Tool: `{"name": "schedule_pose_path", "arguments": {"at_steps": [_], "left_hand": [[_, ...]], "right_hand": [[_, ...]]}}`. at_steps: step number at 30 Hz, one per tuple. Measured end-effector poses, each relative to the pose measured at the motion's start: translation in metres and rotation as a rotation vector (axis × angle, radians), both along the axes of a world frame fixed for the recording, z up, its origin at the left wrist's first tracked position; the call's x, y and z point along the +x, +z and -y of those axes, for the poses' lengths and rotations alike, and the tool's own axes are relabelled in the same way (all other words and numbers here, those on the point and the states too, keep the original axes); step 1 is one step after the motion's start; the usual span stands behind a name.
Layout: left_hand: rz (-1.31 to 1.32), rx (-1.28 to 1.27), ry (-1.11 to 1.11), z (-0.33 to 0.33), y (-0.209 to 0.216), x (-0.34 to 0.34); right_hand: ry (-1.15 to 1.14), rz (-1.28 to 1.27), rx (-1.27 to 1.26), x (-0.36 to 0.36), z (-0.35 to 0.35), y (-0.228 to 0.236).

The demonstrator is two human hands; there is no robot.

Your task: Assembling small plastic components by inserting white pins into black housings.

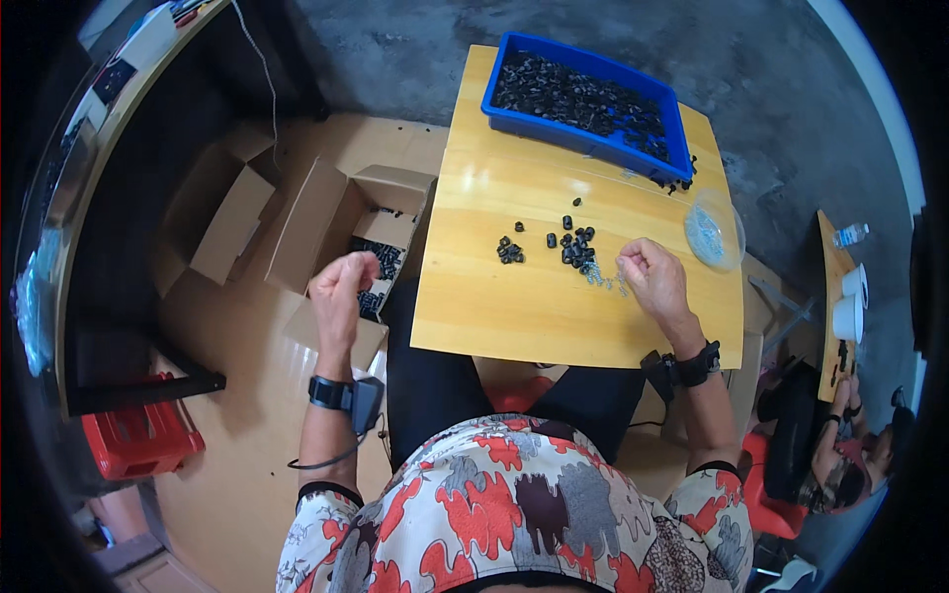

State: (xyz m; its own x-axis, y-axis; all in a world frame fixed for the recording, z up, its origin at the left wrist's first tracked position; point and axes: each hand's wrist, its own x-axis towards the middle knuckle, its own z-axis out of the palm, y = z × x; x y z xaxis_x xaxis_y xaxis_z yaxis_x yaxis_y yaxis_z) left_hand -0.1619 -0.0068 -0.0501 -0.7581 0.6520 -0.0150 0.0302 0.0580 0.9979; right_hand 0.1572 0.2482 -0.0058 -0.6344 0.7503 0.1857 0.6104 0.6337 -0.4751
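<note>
My left hand (339,285) is held over the near-left side of an open cardboard box (308,232), its fingers curled together. Black parts (378,259) lie inside that box; whether the fingers hold one is hidden. Above the right part of the wooden table (474,296), my right hand (656,284) has its thumb and fingertips pinched; anything between them is too small to make out. Beside it lie small clear pieces (596,274) and a cluster of black cylindrical parts (576,247). A smaller cluster of black parts (510,251) sits to the left.
A blue tray (583,143) full of black parts stands at the table's far side. At the right edge is a clear round dish (730,232) of pale blue pieces. Another carton (232,222) and a red stool (143,435) are left. Another person (840,465) sits at right.
</note>
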Motion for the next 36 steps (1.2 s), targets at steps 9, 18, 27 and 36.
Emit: {"name": "schedule_pose_path", "arguments": {"at_steps": [9,18,27,36], "left_hand": [[0.033,0.302,-0.530,-0.056,0.017,0.103],[0.201,0.015,-0.567,-0.069,-0.002,0.116],[0.008,0.236,-0.525,-0.079,-0.003,0.123],[-0.154,0.222,-0.609,-0.083,-0.002,0.121]], "right_hand": [[0.312,-0.136,-0.080,-0.013,0.067,0.006],[-0.059,-0.203,-0.083,0.028,0.015,-0.007],[0.140,-0.089,0.050,-0.024,-0.012,0.005],[0.148,0.149,0.192,-0.087,-0.027,-0.025]]}}
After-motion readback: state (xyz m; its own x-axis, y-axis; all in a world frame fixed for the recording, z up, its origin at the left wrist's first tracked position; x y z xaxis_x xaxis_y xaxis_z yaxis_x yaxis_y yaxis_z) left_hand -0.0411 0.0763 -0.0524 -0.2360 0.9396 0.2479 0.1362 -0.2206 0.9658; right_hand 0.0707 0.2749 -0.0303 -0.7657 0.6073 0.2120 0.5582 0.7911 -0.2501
